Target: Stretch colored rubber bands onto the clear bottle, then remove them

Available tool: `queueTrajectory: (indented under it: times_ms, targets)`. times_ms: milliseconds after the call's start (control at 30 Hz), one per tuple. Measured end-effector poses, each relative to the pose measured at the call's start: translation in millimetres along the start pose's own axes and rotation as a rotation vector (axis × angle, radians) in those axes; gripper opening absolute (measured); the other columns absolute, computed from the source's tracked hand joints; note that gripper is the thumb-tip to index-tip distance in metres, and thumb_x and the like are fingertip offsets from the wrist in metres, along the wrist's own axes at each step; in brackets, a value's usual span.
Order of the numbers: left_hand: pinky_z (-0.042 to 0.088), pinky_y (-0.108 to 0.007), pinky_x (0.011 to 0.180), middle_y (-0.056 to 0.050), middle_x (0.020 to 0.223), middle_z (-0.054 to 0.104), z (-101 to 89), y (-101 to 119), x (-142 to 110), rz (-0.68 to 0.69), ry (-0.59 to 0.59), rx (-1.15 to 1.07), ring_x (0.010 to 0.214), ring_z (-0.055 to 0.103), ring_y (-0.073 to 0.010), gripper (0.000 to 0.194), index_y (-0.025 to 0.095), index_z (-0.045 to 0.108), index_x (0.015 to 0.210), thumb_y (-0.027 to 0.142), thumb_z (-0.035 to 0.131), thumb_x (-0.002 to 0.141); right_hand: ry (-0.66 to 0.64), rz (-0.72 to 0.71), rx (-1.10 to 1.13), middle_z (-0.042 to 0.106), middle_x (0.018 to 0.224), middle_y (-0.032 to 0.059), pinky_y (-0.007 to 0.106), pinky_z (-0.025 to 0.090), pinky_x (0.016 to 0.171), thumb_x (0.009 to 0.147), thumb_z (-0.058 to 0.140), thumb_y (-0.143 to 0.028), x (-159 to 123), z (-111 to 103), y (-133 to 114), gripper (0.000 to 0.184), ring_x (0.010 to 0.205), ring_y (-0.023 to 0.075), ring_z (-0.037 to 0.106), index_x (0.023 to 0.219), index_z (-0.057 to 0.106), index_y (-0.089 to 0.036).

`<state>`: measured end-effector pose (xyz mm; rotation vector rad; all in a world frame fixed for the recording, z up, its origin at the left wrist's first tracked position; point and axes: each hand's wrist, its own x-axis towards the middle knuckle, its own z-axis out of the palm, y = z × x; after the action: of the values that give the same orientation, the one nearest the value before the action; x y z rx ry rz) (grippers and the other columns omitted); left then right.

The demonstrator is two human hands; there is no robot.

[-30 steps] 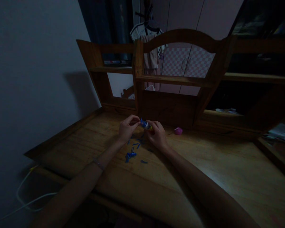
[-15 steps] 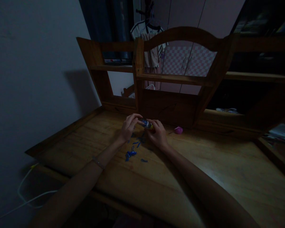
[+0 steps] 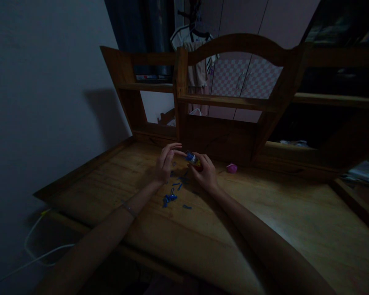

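My right hand (image 3: pixel 205 173) is closed round a small bottle-like item (image 3: pixel 192 157), with a blue and clear upper end and yellow and red lower down. The item leans to the upper left; its exact kind is hard to tell in the dim light. My left hand (image 3: pixel 165 164) is beside it, fingers stretched out, one fingertip at or very near the blue end. I see nothing held in that hand. Below the hands, several thin blue scraps (image 3: pixel 176 184) lie on the wooden desk (image 3: pixel 135 246), with a crumpled shiny blue piece (image 3: pixel 169 198) nearer me.
A small pink object (image 3: pixel 231 168) lies on the desk to the right of my right hand. A wooden shelf unit (image 3: pixel 221 100) rises at the desk's back. White cables (image 3: pixel 46 256) hang off the left edge, near the wall (image 3: pixel 49 102).
The item has tilted in my right hand, so its blue end and a red part show more. My left fingers have loosened from it and straightened. The scraps lie as before.
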<state>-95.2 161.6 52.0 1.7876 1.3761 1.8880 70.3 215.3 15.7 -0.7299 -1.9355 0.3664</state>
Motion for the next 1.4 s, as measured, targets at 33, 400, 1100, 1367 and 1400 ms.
queueTrajectory:
  times_ms: [33,400,1100,1367,1400]
  targets:
    - [0.043,-0.041,0.098,-0.008,0.101,0.069,-0.6,0.1,0.3,0.014,0.011,-0.012,0.105,0.062,-0.0248,0.040,0.020,0.059,0.117,0.044,0.033,0.097,0.003,0.004,0.001,0.061,0.115,0.0077,0.040,0.047,0.094,0.084,0.061,-0.026,0.1,-0.1,-0.1,0.042,0.107,0.0257,0.056,0.126,0.056,-0.026]
    - [0.041,-0.039,0.100,-0.006,0.093,0.069,-1.2,-3.1,0.1,0.042,-0.002,0.035,0.107,0.059,-0.0242,0.036,0.021,0.060,0.114,0.041,0.036,0.097,-0.016,-0.010,-0.008,0.061,0.115,0.0077,0.040,0.047,0.093,0.085,0.061,-0.026,-0.6,-1.8,-1.5,0.042,0.107,0.0260,0.057,0.127,0.056,-0.026]
    - [0.035,-0.042,0.105,-0.006,0.092,0.071,-3.2,-3.4,0.5,0.043,-0.208,0.108,0.114,0.057,-0.0237,0.041,0.020,0.056,0.125,0.036,0.030,0.098,-0.040,-0.048,-0.027,0.060,0.116,0.0085,0.041,0.047,0.093,0.082,0.061,-0.022,-1.3,0.3,1.4,0.047,0.107,0.0270,0.056,0.129,0.054,-0.026]
    - [0.037,-0.040,0.102,-0.005,0.092,0.070,-3.3,-3.0,1.6,0.083,-0.198,0.174,0.110,0.057,-0.0227,0.040,0.019,0.058,0.120,0.035,0.029,0.098,-0.048,-0.061,-0.030,0.061,0.115,0.0085,0.040,0.046,0.092,0.084,0.059,-0.023,-1.1,0.8,-0.3,0.043,0.107,0.0264,0.056,0.127,0.056,-0.025]
    - [0.037,-0.040,0.102,-0.005,0.090,0.070,-3.5,-3.0,1.6,0.081,-0.202,0.179,0.109,0.057,-0.0228,0.040,0.019,0.058,0.119,0.035,0.029,0.098,-0.051,-0.065,-0.031,0.061,0.115,0.0085,0.040,0.046,0.092,0.084,0.059,-0.023,-1.1,0.7,-0.5,0.043,0.107,0.0264,0.056,0.126,0.057,-0.024]
